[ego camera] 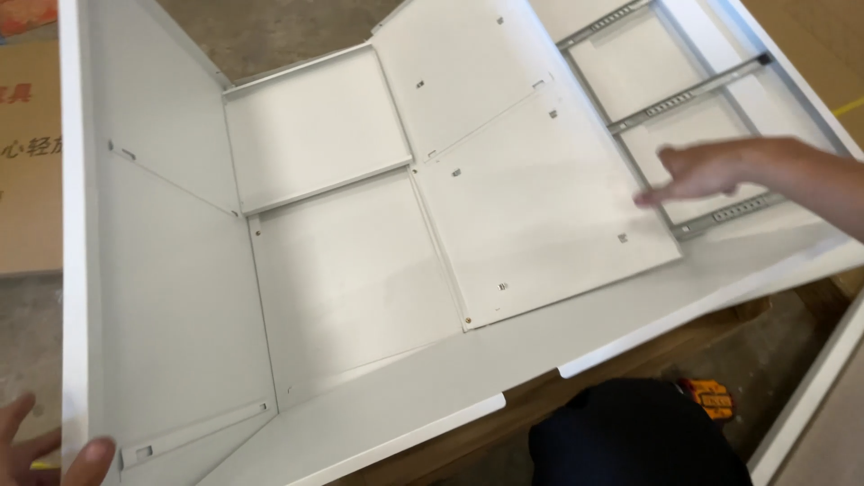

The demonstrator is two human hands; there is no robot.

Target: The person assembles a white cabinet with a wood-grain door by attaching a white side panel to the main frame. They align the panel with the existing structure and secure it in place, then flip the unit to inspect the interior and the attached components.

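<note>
A white metal cabinet shell lies open below me, with a vertical divider panel inside it. My right hand reaches in from the right, fingers extended flat, touching the divider's right edge near the grey drawer slide rails. My left hand sits at the bottom left, fingers curled over the cabinet's left wall edge, gripping it. A small inner shelf is set at the back left.
Brown cardboard lies on the floor at the left. A yellow and black tool rests on the floor near my dark-clothed knee. Another white panel edge runs along the lower right.
</note>
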